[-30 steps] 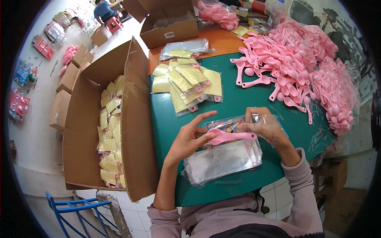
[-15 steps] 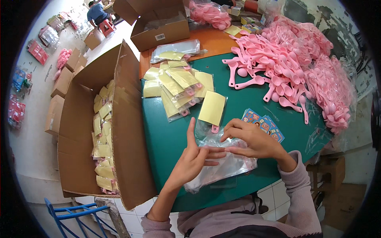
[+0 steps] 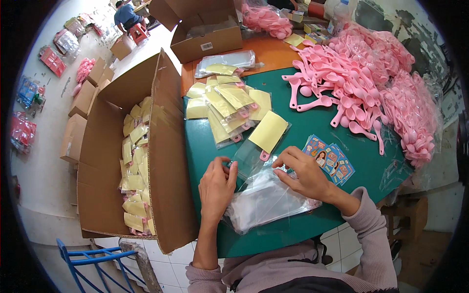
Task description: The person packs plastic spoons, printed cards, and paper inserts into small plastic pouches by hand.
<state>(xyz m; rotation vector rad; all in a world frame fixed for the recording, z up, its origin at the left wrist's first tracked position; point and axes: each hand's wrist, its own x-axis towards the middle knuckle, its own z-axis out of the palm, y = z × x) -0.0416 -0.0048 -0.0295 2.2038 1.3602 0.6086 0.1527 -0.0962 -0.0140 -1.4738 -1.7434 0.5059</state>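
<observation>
A clear plastic bag [image 3: 247, 155] holds a yellow card [image 3: 268, 131] and a pink spoon, whose handle end [image 3: 265, 156] shows below the card. My left hand [image 3: 216, 188] is curled at the bag's lower left edge, thumb and forefinger closed on the clear film. On the other side my right hand [image 3: 307, 175] has its thumb and fingertips bent together at the film's right edge. Beneath both hands lies a stack of clear plastic bags [image 3: 268, 205]. Small blue illustrated cards [image 3: 337, 166] are fanned out beyond my right hand.
Filled bags with yellow cards [image 3: 229, 100] are heaped at the far left of the green table [image 3: 303, 129]. Loose pink spoons [image 3: 342, 88] pile up at the far right. A tall cardboard box [image 3: 168, 166] of filled bags stands left. Another person [image 3: 126, 17] sits far back.
My left hand has moved left and its stretched fingers have curled in at the film. The bag with the yellow card has turned clockwise. The view has shifted slightly.
</observation>
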